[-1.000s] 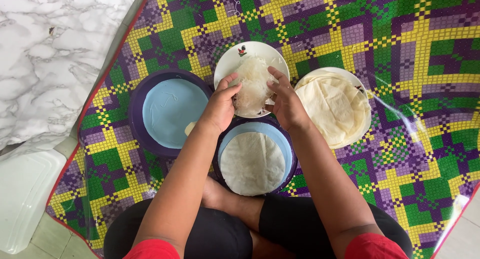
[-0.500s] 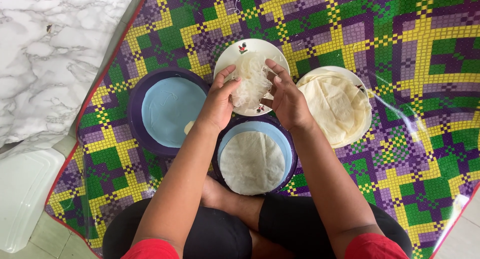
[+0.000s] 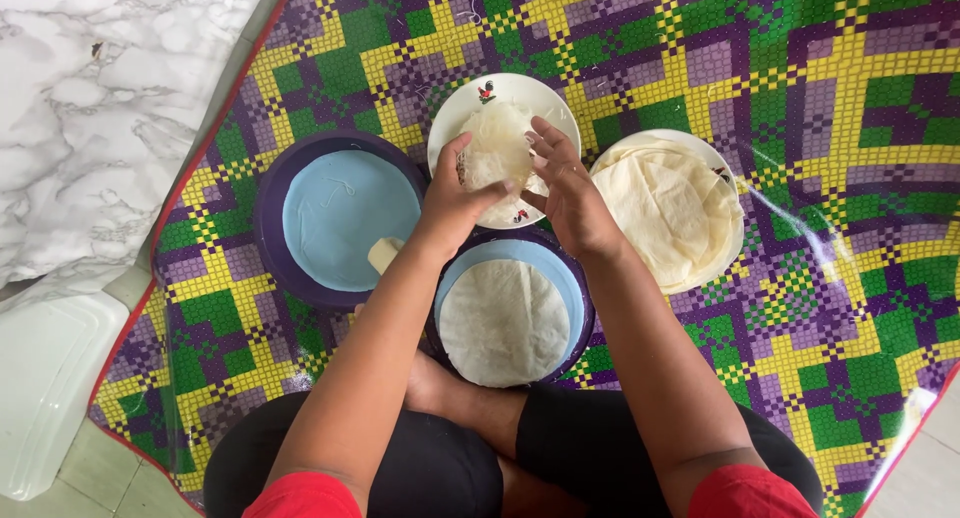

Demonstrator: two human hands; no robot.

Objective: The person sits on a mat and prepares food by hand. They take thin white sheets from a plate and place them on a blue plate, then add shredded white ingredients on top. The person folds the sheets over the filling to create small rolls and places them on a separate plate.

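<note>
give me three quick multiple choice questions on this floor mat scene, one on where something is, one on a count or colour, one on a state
1. Where is the white bowl stacked with thin sheets?
A. right of the white plate
B. on the marble floor
C. inside the blue plate

2. How many round dishes lie on the checked mat?
A. two
B. four
C. six

3. What is the state of the sheet over the white plate?
A. lying flat, untouched
B. lifted and crumpled between both hands
C. rolled up tight on the mat

Answers: 1 A, the bowl sits just right of the plate. 2 B, there are the plate, the bowl, the empty blue plate and the near blue plate. 3 B, the left hand and right hand pinch it off the plate.
</note>
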